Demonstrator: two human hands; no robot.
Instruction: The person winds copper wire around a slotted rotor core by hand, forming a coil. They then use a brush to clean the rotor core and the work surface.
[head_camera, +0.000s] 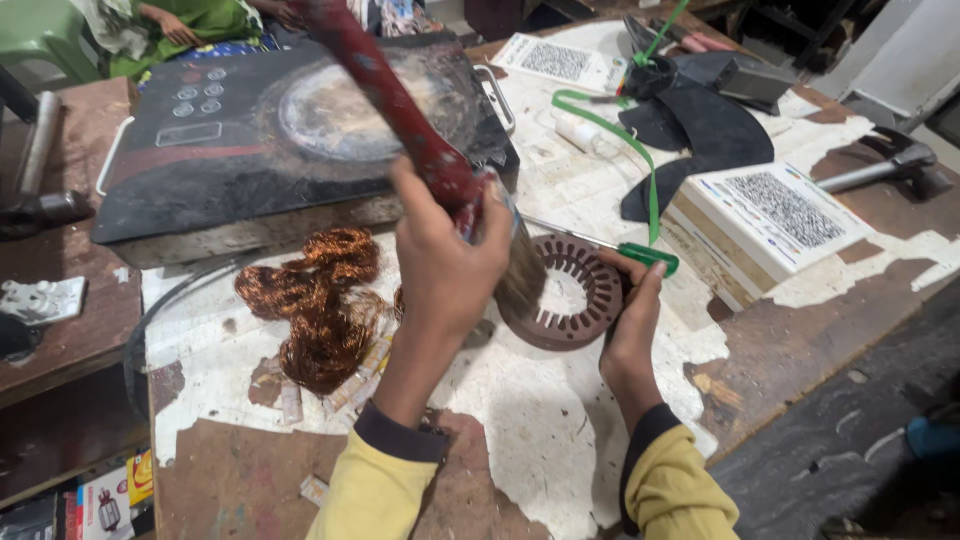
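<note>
The left hand is closed in a fist around the red handle of a paintbrush, gripping it low, just above the bristles. The brush's long axis runs on a slant: the handle rises up and away to the left, while the pale bristles point down and to the right, their tips touching the near rim of a brown slotted metal ring. The ring lies flat on the bench, its opening facing upward. The right hand rests against the ring's right side, fingers curled on its outer edge.

Just left of the ring lies a tangle of copper wire. Behind both sits a dark, dusty induction cooktop, and a green-handled screwdriver lies behind the ring. Farther right are a white box and a hammer. The bench top is worn wood with patchy, peeling white covering; the floor to the right is dark.
</note>
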